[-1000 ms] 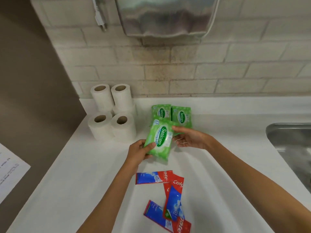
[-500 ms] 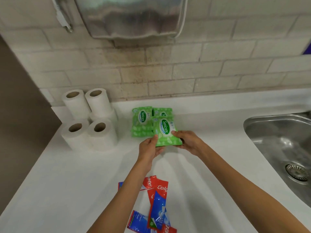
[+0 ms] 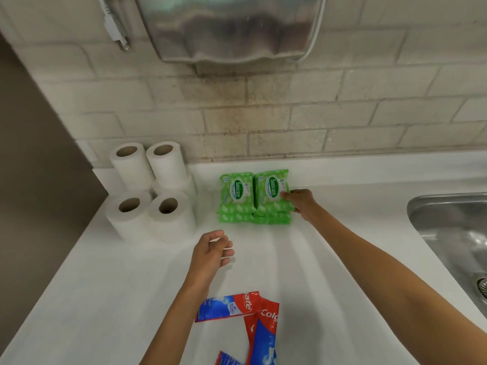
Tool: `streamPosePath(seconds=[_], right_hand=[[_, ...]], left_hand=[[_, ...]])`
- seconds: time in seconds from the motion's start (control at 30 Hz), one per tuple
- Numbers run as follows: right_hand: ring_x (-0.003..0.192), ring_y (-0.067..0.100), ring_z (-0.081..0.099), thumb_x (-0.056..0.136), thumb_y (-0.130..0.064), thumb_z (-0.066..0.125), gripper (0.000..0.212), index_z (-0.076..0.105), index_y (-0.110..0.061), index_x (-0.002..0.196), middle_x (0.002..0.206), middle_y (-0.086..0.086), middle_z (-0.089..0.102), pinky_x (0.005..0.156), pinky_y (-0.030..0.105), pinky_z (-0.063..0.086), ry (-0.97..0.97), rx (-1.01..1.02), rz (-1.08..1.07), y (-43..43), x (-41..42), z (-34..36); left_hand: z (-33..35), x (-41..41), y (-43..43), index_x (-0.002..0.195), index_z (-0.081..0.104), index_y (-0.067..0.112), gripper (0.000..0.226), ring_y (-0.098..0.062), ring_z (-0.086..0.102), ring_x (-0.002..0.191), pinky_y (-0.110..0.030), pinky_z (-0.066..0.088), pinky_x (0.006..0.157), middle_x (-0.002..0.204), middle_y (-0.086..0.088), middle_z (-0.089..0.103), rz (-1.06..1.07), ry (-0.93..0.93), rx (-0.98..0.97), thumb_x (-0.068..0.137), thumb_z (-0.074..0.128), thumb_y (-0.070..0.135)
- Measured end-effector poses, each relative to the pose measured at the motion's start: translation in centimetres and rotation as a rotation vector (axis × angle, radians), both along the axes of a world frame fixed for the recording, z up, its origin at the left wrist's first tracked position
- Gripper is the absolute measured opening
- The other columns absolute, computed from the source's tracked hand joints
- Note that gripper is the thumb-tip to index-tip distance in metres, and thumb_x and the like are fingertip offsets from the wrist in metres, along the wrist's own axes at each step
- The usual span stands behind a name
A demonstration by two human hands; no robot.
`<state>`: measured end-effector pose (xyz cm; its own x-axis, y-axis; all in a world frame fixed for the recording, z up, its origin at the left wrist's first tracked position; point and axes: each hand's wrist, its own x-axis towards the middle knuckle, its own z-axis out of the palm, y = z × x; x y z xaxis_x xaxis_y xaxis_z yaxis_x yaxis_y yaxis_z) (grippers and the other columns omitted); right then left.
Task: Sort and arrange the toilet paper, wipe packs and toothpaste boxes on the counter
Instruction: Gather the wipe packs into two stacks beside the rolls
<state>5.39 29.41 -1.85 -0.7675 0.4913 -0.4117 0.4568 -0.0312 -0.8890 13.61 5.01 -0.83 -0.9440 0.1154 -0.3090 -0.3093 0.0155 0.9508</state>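
Two stacks of green wipe packs stand side by side near the back wall: the left stack (image 3: 236, 196) and the right stack (image 3: 271, 193). My right hand (image 3: 301, 204) grips the right edge of the top pack on the right stack, thumb on its face. Over the white counter (image 3: 131, 285), in front of the packs, my left hand (image 3: 213, 251) hovers loosely curled and holds nothing. Several white toilet paper rolls (image 3: 155, 196) are stacked at the back left. Red and blue toothpaste boxes (image 3: 232, 308) lie jumbled near the front edge, one (image 3: 263, 335) crossing another.
A steel sink (image 3: 453, 233) is set into the counter at the right. A metal dispenser (image 3: 232, 27) hangs on the tiled wall above the packs. The counter ends at the left beside a brown wall (image 3: 31, 167).
The wipe pack held in both hands has been set on top of the right stack. My left hand has let go and pulled back toward me; my right hand stays on the pack.
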Motion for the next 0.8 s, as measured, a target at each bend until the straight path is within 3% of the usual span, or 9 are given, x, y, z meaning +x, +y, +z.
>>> streamPosePath(seconds=[0.13,0.23,0.33,0.4,0.5,0.57,0.63,0.8], right_hand=[[0.078,0.024,0.053,0.08,-0.014,0.068,0.031,0.065,0.011,0.098,0.091,0.025,0.064,0.074,0.039,0.05,-0.002,0.146,0.027,-0.3,-0.9,-1.0],[0.066,0.021,0.051,0.079,-0.017,0.069,0.016,0.061,-0.006,0.07,0.069,0.014,0.055,0.06,0.031,0.041,-0.029,0.277,0.003,-1.0,-0.9,-1.0],[0.044,0.016,0.04,0.08,-0.019,0.068,0.043,0.041,-0.013,0.046,0.047,0.002,0.042,0.045,0.024,0.027,-0.055,0.385,-0.013,-1.0,-1.1,-1.5],[0.042,0.013,0.036,0.081,-0.018,0.067,0.047,0.038,-0.016,0.044,0.044,0.0,0.038,0.042,0.024,0.024,-0.08,0.426,-0.011,-1.1,-1.3,-1.6],[0.052,0.02,0.051,0.082,-0.016,0.063,0.031,0.052,-0.01,0.054,0.052,0.004,0.049,0.048,0.026,0.036,-0.105,0.458,-0.009,-1.5,-1.3,-1.3],[0.082,0.03,0.065,0.083,-0.013,0.061,0.015,0.068,-0.001,0.088,0.083,0.016,0.068,0.069,0.033,0.05,-0.107,0.46,-0.001,-1.7,-1.4,-1.2],[0.106,0.032,0.062,0.085,-0.012,0.059,0.032,0.06,0.003,0.114,0.114,0.018,0.065,0.085,0.035,0.05,-0.128,0.454,-0.02,-1.9,-1.4,-1.1],[0.117,0.031,0.053,0.087,-0.016,0.057,0.044,0.044,-0.003,0.128,0.128,0.015,0.055,0.092,0.035,0.045,-0.182,0.445,-0.01,-1.9,-1.5,-0.9]], left_hand=[[-0.4,-0.3,-0.3,0.117,0.051,0.009,0.024,-0.016,0.062,0.078,-0.023,0.05,0.07,0.09,-0.006,0.064,-0.003,-0.011,-0.022,0.093,0.049,0.011],[-0.8,-0.4,-0.1,0.116,0.05,0.01,0.023,-0.015,0.062,0.077,-0.022,0.05,0.069,0.09,-0.006,0.063,-0.018,-0.018,-0.041,0.093,0.049,0.011],[-1.1,-0.3,0.0,0.115,0.05,0.012,0.022,-0.014,0.062,0.078,-0.021,0.05,0.068,0.092,-0.005,0.063,-0.041,-0.022,-0.06,0.093,0.049,0.012],[-1.3,-0.2,0.0,0.115,0.05,0.013,0.022,-0.014,0.062,0.079,-0.021,0.05,0.069,0.093,-0.005,0.064,-0.051,-0.02,-0.071,0.094,0.049,0.013],[-1.4,-0.2,-0.1,0.115,0.05,0.015,0.021,-0.014,0.063,0.08,-0.021,0.05,0.069,0.094,-0.005,0.064,-0.059,-0.015,-0.088,0.094,0.049,0.014],[-1.4,-0.2,-0.2,0.115,0.05,0.015,0.021,-0.014,0.063,0.08,-0.021,0.05,0.069,0.094,-0.005,0.064,-0.059,-0.012,-0.089,0.094,0.049,0.014],[-1.4,-0.2,-0.3,0.115,0.05,0.016,0.021,-0.014,0.063,0.08,-0.021,0.05,0.069,0.095,-0.005,0.064,-0.06,-0.008,-0.089,0.094,0.049,0.015],[-1.6,-0.1,-0.5,0.115,0.05,0.016,0.021,-0.014,0.063,0.082,-0.02,0.05,0.069,0.1,-0.008,0.064,-0.064,-0.002,-0.099,0.094,0.049,0.015]])
